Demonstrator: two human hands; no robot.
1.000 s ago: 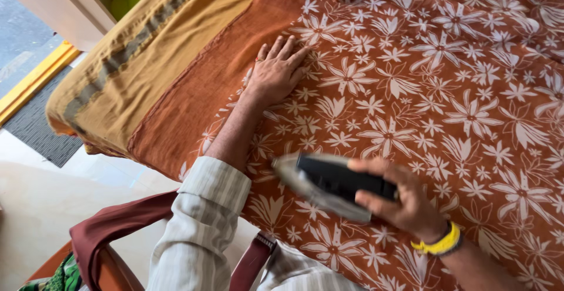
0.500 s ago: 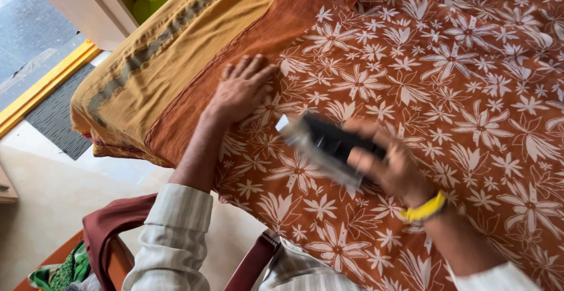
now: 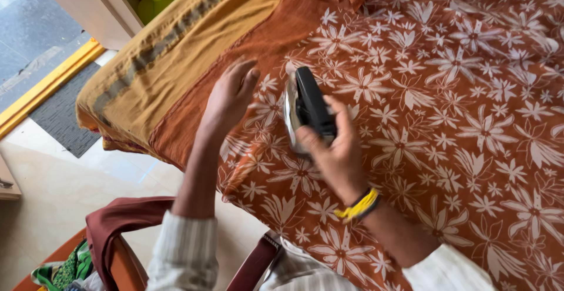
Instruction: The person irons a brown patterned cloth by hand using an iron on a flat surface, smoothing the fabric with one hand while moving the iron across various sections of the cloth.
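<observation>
The iron (image 3: 306, 110), black-handled with a shiny metal sole, sits on the rust cloth (image 3: 458, 120) printed with white flowers, near that cloth's left part. The right hand (image 3: 332, 150) has its grip clamped on the iron's handle from behind, fingers wrapped over the black top; a yellow band (image 3: 357, 206) circles that wrist. Just left of the iron, the left hand (image 3: 230, 97) lies on the cloth with its grip apart, fingers straight and close together, pointing away from the person; it holds nothing. Whether the palm presses flat or only hovers cannot be told. The two hands are near each other but not touching.

The flowered cloth spreads over most of the bench, running off the right and top edges of the view. Beside it, to the left, a plain orange strip (image 3: 194, 114) borders the print, and beyond that a mustard cloth (image 3: 153, 73) with a darker stripe hangs over the bench edge. A striped sleeve (image 3: 182, 250) covers the left forearm. Below, on the pale floor (image 3: 53, 191), a dark mat (image 3: 61, 111) lies by a yellow sill (image 3: 47, 85). A maroon strap (image 3: 126, 217) drapes over an orange seat at the lower left.
</observation>
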